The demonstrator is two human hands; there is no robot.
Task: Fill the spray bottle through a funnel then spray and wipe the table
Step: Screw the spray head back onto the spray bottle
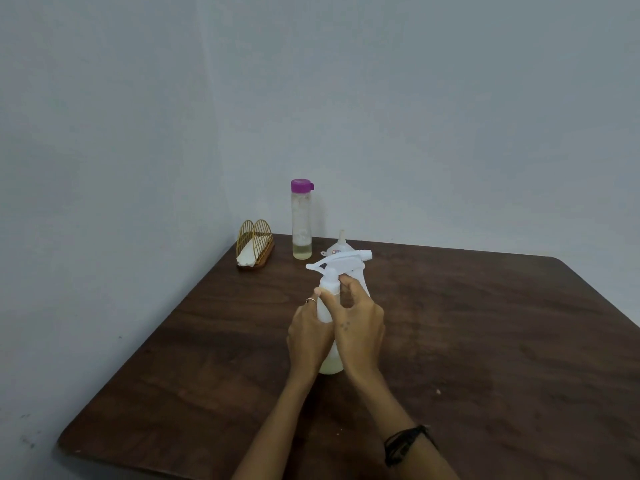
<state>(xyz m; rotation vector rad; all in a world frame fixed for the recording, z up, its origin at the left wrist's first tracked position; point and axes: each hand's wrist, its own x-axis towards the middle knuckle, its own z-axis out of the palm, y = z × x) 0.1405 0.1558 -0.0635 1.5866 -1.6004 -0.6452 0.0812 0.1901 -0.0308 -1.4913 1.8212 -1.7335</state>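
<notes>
Both hands are wrapping around the white spray bottle (327,344) standing on the dark wooden surface (485,341): the left hand (308,336) is gripping its body, the right hand (360,332) is curling its fingers at the neck under the trigger head (341,261). Just beyond the hands a white funnel (341,244) is lying, and farther left a purple-capped clear bottle (301,220) and a wire napkin holder (254,245) are standing.
</notes>
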